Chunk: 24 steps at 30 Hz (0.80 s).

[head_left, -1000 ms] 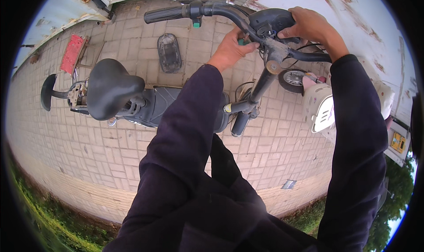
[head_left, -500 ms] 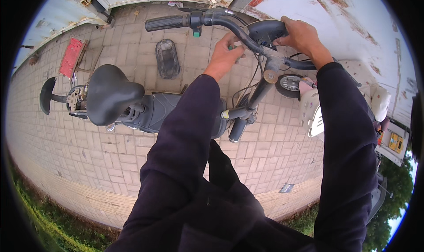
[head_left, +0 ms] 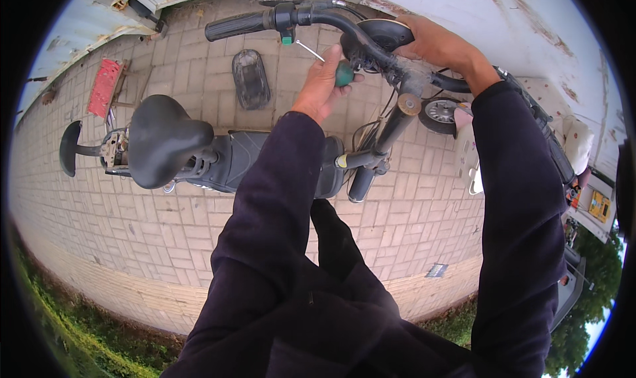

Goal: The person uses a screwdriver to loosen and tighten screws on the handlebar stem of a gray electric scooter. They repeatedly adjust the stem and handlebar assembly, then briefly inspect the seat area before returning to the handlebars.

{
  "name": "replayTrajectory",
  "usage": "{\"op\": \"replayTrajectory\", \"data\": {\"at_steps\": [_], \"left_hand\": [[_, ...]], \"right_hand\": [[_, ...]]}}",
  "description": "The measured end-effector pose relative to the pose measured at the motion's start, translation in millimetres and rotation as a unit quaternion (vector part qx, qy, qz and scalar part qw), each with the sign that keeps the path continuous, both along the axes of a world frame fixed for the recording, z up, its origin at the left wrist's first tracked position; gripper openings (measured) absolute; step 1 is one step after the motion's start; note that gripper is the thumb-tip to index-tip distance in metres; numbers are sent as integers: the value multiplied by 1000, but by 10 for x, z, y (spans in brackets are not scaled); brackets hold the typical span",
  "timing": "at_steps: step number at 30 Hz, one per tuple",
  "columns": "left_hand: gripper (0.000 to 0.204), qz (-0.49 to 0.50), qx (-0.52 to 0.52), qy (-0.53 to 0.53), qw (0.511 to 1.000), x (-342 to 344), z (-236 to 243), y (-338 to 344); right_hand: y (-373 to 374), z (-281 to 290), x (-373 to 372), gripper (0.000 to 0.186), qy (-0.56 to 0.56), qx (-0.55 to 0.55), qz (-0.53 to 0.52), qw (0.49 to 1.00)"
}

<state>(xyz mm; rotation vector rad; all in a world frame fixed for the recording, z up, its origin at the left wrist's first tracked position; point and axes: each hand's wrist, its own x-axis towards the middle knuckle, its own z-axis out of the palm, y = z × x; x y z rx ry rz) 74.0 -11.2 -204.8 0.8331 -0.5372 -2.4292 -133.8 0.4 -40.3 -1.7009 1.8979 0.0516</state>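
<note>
My left hand (head_left: 322,87) is closed round a screwdriver with a green handle (head_left: 343,74); its thin metal shaft (head_left: 309,49) points away to the far left. Just right of it, my right hand (head_left: 434,42) grips a dark rounded housing (head_left: 383,34) at the front of the handlebar (head_left: 356,39), fingers over its far edge. Wires show under the housing near the left fingers. The handlebar belongs to an electric bike with a black saddle (head_left: 163,140), a left grip (head_left: 238,27) and a steering stem (head_left: 397,123).
A black oblong cover (head_left: 252,80) lies on the brick paving beyond the bike. A small red-topped stool (head_left: 105,87) stands at the far left. A rusty white metal panel (head_left: 517,34) rises at the far right, with another wheel (head_left: 438,116) near it.
The screwdriver has turned in my left hand, and its shaft now shows. The handlebar and housing have shifted slightly to the left and away, with my right hand still on the housing.
</note>
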Motion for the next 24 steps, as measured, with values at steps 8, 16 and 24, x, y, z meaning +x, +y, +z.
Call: {"op": "replayTrajectory", "data": {"at_steps": [8,16,24], "left_hand": [[50,-5,54,-5,998,-78,-152,42],[75,-38,102,44,993,18,-255,81],[59,30,197,106,974,97,-528,219]], "right_hand": [[-38,-119,-45,47,45,-64,127,989],[35,-11,40,39,-197,108,-136,965],[334,-128,455,52,-188,-143,-161,958]]}}
